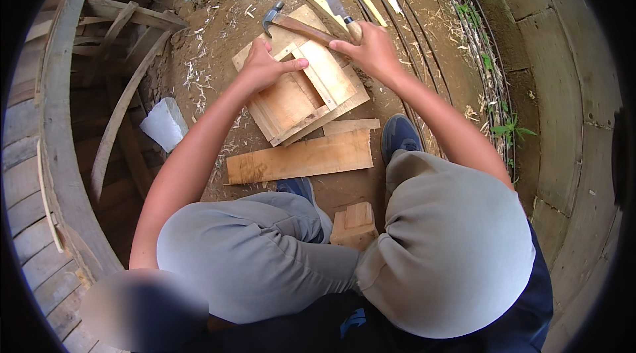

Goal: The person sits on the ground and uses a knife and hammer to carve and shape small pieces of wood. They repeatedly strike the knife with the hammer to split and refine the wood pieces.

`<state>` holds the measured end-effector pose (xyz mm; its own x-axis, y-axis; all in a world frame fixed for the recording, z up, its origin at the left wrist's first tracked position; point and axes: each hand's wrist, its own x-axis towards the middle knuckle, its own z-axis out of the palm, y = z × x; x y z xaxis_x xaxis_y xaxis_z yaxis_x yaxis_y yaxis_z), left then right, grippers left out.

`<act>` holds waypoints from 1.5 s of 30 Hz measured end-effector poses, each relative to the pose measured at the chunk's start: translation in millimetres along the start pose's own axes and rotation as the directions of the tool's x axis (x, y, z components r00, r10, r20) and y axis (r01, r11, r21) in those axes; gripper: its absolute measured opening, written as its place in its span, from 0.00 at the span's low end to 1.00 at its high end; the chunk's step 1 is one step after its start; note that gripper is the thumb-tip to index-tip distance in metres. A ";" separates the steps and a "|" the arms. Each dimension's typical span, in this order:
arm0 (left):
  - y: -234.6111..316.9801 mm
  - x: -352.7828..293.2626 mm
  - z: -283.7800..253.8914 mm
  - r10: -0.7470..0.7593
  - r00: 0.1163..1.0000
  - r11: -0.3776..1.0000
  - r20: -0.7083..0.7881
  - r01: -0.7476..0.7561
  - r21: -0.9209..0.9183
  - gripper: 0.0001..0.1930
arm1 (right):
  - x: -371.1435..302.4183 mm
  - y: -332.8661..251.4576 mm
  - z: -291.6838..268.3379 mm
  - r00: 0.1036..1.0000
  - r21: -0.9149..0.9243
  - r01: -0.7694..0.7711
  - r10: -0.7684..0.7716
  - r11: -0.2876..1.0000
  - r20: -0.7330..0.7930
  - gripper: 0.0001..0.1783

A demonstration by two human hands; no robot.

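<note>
bare dirt ground [232, 30], brown and strewn with pale shavings, spreads under everything. a grey plank structure [63, 134] with curved timbers stands at the left, its inside dark; a weathered board wall [556, 101] rises at the right, green weeds [510, 129] along its foot. the wooden frame [334, 75] lies on the ground beyond the shoes [402, 134], a loose plank [301, 157] between. the left hand [264, 67] rests on it, thumb outstretched, the other fingers too hidden to tell their grip; the right hand's [372, 50] fingers close around the hammer's [301, 26] handle.
</note>
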<state>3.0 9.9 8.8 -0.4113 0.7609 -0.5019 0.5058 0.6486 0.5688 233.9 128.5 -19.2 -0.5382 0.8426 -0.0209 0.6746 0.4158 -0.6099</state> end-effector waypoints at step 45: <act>21.2 -2.1 -12.1 0.161 0.978 0.874 0.136 -0.205 0.441 0.47 | -120.8 -129.6 -56.2 0.164 -0.364 0.629 0.340 0.687 0.926 0.54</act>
<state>5.4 22.3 29.8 -0.2174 0.8454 -0.4878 0.8606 0.4018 0.3129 239.8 -7.9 106.9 -0.3264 -0.0371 -0.9445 0.3085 0.9403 -0.1435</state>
